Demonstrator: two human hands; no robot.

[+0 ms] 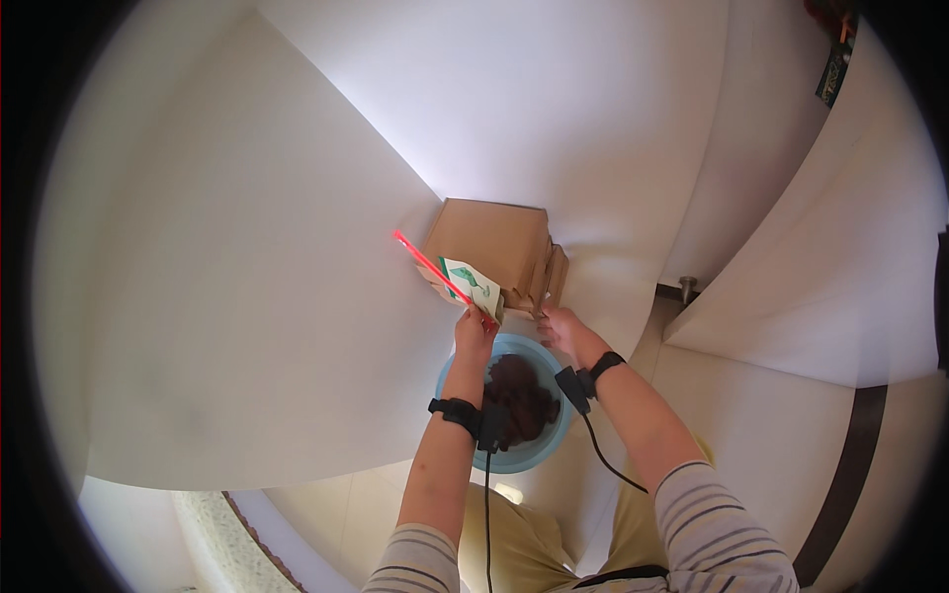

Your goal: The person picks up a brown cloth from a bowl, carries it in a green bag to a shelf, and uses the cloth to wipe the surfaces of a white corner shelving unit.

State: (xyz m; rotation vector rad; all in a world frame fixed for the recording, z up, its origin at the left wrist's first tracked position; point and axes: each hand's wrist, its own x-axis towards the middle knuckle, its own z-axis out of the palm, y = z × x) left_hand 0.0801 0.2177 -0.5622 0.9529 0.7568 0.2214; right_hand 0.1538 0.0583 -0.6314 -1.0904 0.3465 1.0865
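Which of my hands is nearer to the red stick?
Left. Your left hand grips the lower end of the red stick; your right hand is apart from it, off to the right by the cardboard boxes.

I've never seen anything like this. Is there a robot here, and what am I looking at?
No robot: these are a person's own bare hands. The one picture comes from a wide camera worn on their head, looking down, so straight edges look bent and the rim is black. Each wrist wears a dark strap with a small black box and a cable.

The left hand holds a red stick; a pale card with a green picture is right beside it. The right hand is near the lower edge of some brown cardboard boxes; I can't tell whether it touches them. Below the forearms is a light blue basin holding a dark brown heap, too unclear to name.
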